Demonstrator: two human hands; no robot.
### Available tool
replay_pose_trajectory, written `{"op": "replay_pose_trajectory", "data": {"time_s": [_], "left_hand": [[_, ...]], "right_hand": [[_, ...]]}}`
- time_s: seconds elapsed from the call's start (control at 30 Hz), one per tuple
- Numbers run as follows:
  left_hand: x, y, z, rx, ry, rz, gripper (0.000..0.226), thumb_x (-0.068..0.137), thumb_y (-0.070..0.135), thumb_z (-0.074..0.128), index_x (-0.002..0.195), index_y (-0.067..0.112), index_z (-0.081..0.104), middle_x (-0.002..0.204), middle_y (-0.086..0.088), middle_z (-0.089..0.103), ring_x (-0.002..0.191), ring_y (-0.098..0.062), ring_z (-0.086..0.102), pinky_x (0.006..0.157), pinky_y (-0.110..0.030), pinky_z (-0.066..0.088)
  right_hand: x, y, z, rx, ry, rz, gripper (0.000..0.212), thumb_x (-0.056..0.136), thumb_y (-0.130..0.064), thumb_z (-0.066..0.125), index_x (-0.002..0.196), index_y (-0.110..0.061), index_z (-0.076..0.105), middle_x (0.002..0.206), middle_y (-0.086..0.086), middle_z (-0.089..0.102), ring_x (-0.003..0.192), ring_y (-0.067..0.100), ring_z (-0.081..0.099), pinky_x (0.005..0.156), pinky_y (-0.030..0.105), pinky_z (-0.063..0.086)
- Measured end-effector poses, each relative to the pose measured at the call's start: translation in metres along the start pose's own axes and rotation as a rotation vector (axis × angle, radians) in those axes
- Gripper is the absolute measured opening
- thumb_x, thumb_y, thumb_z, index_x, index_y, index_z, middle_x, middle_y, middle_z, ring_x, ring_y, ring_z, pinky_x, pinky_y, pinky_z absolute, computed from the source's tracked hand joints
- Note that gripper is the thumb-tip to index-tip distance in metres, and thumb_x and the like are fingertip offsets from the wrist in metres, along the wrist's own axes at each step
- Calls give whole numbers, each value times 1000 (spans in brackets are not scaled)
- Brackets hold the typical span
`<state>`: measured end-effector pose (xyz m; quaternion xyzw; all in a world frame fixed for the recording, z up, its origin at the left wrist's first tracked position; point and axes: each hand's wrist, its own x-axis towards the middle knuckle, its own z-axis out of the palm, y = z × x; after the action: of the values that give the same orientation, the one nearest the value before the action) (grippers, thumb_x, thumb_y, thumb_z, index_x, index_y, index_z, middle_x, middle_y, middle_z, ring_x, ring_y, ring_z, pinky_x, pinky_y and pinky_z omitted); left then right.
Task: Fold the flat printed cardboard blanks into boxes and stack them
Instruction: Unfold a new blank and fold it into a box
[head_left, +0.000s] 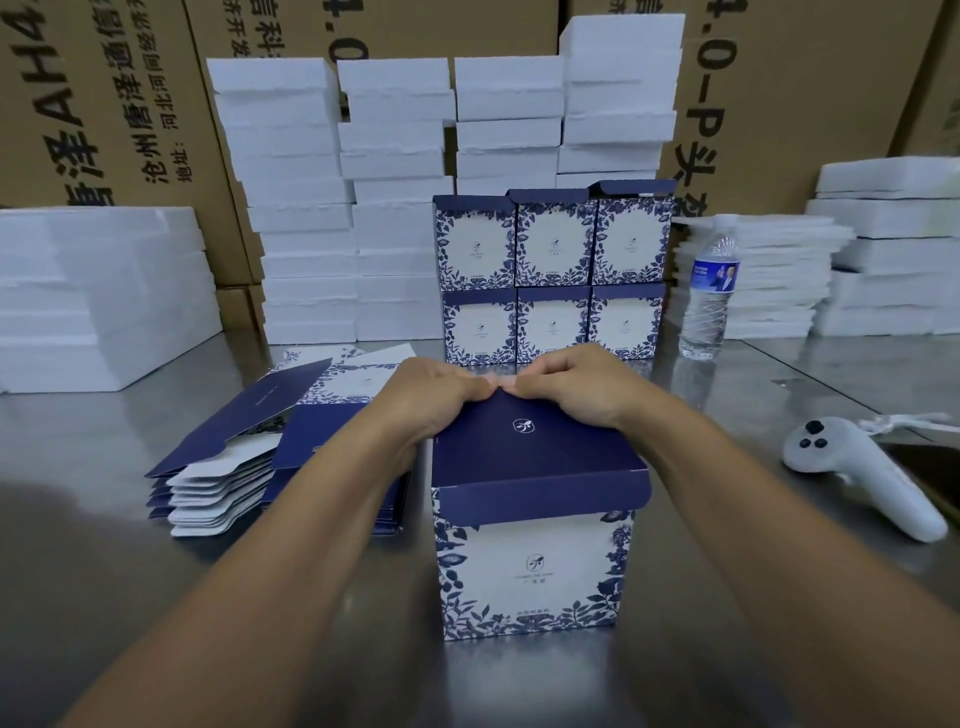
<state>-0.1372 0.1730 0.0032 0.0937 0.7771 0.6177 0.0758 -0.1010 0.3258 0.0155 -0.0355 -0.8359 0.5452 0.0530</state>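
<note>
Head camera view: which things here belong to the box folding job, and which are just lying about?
Job: box in hand, its lid edge gripped by left hand and right hand; pile of flat blanks; stack of finished boxes.
Lying about: water bottle; white controller; foam slabs; brown cartons.

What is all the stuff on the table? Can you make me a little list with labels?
Box: printed box upright on the metal table
Lid: dark blue lid folded down on top
Hands: left hand and right hand curl fingers over the lid's far edge
Done: six finished boxes, two rows of three, behind
To do: flat blanks piled on the left
Also: water bottle and controller on the right; foam blocks at the back
</note>
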Motion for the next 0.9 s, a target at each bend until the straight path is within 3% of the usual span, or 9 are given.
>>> {"op": "replay_pose_trajectory", "data": {"time_s": [0.23,0.4,0.67,0.8,0.9], "left_hand": [[-4,0,2,-37,18,11,21,84,21,70,65,12,67,66,-7,69,50,-15,60,49,-20,46],[-8,-2,4,-67,73,38,26,82,20,73,58,16,67,58,-2,68,45,-11,60,43,-17,45],[-12,-9,-3,-110,44,11,19,85,21,69,67,14,71,70,-5,73,61,-17,66,63,-27,53],[-15,-14,-10,-159,15,15,20,90,19,63,71,12,64,51,4,62,41,-4,54,41,-11,39],[-14,-15,-9,-156,60,42,25,89,16,63,65,14,58,48,4,57,35,-3,49,37,-11,36]], "right_hand": [[-4,-2,0,-33,23,-27,12,81,-26,73,71,-19,74,54,-11,67,43,-1,59,38,8,38],[-11,3,-1,82,131,104,11,79,-24,74,72,-17,70,44,-11,62,36,2,57,31,9,34],[-13,-2,-1,108,116,121,13,81,-19,73,69,-20,69,44,-11,62,36,2,58,31,9,35],[-11,-2,-1,95,117,128,12,80,-23,73,69,-23,69,44,-13,62,36,2,57,31,9,35],[-10,-2,-1,64,126,147,12,79,-29,74,71,-23,67,38,-16,56,31,-1,53,28,9,30]]}}
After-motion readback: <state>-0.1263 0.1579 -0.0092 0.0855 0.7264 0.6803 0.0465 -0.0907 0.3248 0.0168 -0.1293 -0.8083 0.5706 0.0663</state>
